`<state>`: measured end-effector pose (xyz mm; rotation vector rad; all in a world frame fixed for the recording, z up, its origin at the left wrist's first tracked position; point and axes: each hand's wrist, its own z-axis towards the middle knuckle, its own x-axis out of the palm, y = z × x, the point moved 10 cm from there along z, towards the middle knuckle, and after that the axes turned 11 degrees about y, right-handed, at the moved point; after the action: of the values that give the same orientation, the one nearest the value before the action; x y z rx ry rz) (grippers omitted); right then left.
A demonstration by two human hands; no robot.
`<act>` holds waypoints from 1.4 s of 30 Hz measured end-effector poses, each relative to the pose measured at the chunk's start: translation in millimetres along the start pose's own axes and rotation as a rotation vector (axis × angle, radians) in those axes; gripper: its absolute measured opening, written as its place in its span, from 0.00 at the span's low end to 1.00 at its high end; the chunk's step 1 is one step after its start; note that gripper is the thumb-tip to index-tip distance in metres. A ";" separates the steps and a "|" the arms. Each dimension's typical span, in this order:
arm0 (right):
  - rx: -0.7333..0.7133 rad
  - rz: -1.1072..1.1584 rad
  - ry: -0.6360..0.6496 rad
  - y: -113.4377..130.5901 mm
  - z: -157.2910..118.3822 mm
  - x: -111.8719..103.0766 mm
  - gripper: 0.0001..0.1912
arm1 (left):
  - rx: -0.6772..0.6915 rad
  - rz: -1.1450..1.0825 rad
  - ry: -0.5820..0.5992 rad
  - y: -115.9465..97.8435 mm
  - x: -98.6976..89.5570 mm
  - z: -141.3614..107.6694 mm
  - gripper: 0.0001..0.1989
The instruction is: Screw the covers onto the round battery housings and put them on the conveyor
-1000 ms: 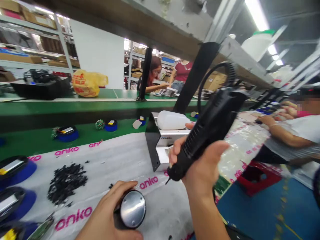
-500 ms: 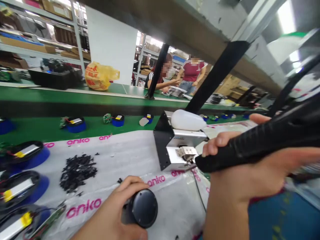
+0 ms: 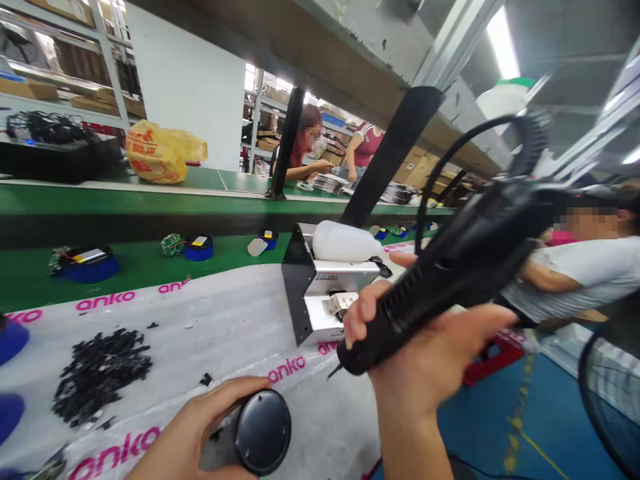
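Note:
My left hand (image 3: pixel 187 423) curls its fingers and thumb around a round black housing (image 3: pixel 263 432) with a flat disc-like face, low over the white sheet. My right hand (image 3: pixel 417 363) is wrapped around a black electric screwdriver (image 3: pixel 445 260), tilted with its thin bit pointing down and left. The bit's tip hangs apart from the housing, above and to its right. Behind the screwdriver's nose stands a metal screw feeder (image 3: pixel 299 293) with a white plastic bottle (image 3: pixel 345 241) lying on top. A pile of small black pieces (image 3: pixel 103 377) lies left of my left hand.
Blue round units (image 3: pixel 93 267) with batteries and circuit boards line the green bench behind the printed white sheet (image 3: pixel 215 310). A yellow plastic bag (image 3: pixel 157 152) sits on the far ledge. Two people are across the bench; another person (image 3: pixel 585 267) is at right, near a fan (image 3: pixel 613 393).
The view has turned right, bringing a person and a fan into sight. The screwdriver has swung to a steeper tilt, and its bit now shows. The housing remains in my left hand.

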<state>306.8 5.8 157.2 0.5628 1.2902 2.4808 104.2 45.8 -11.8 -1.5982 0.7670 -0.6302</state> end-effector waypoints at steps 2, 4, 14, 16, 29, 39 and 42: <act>-0.001 0.115 0.046 7.8 -12.9 27.5 0.35 | -0.011 -0.009 0.043 4.9 2.6 0.0 0.34; -0.035 0.169 0.067 13.1 -22.1 50.7 0.34 | 0.020 -0.018 0.091 6.2 5.8 -0.4 0.36; 0.041 0.250 0.179 -22.9 -37.0 80.5 0.34 | 0.100 -0.025 0.099 -1.0 5.6 -3.6 0.35; 0.042 0.249 0.193 -22.4 -38.3 81.8 0.34 | 0.109 -0.028 0.116 -3.3 6.7 -3.4 0.33; 0.006 0.252 0.258 -5.8 -39.5 75.0 0.20 | 0.332 -0.013 -0.022 -38.4 -5.1 -8.9 0.09; -0.030 0.286 0.138 -3.3 -40.5 65.3 0.17 | 0.297 -0.167 -0.030 -29.8 -9.2 -5.8 0.06; -0.057 0.275 0.110 -2.6 -41.9 63.5 0.18 | 0.302 -0.182 -0.044 -30.2 -11.2 -5.5 0.05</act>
<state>231.5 4.2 146.3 0.6356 1.2501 2.7992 96.9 53.6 19.1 -1.4058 0.4706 -0.8001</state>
